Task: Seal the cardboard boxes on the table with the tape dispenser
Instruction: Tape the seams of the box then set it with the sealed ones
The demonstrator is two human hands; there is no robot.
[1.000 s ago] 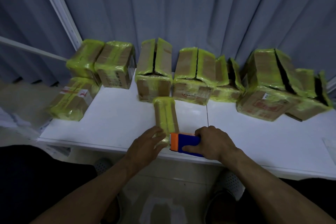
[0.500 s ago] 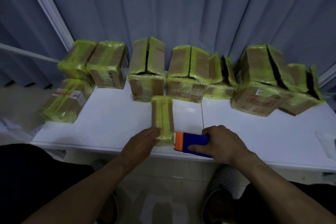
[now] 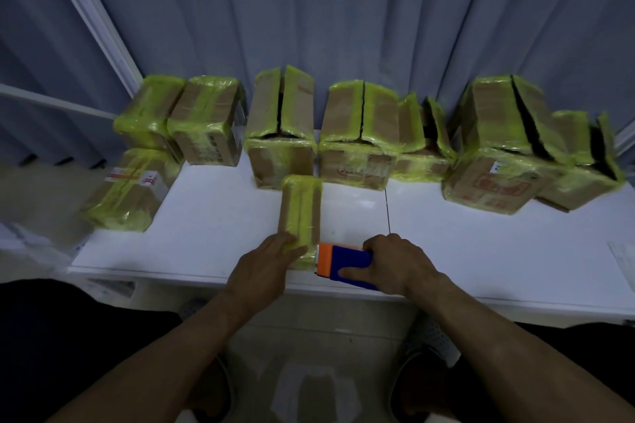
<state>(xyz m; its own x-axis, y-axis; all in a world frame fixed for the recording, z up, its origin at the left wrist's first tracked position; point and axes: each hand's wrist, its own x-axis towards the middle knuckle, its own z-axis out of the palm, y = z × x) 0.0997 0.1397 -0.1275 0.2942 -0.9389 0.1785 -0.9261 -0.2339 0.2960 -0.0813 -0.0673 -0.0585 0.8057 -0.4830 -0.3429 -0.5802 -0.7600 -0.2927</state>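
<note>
One white table (image 3: 206,237) before grey curtains (image 3: 343,10): left hand (image 3: 264,261) presses box (image 3: 302,209), right hand (image 3: 395,261) grips tape dispenser (image 3: 347,259).

Narrow box (image 3: 301,213) on table (image 3: 206,244) near front edge, long axis front-to-back. Left hand (image 3: 264,263) rests on its near end. Tape dispenser (image 3: 345,264) just right of that end, right hand (image 3: 395,263) around it. Row of boxes (image 3: 354,161) along rear edge (leftmost box (image 3: 127,192) sits forward of row, at table's left end). Curtain (image 3: 343,10) behind row.
</note>
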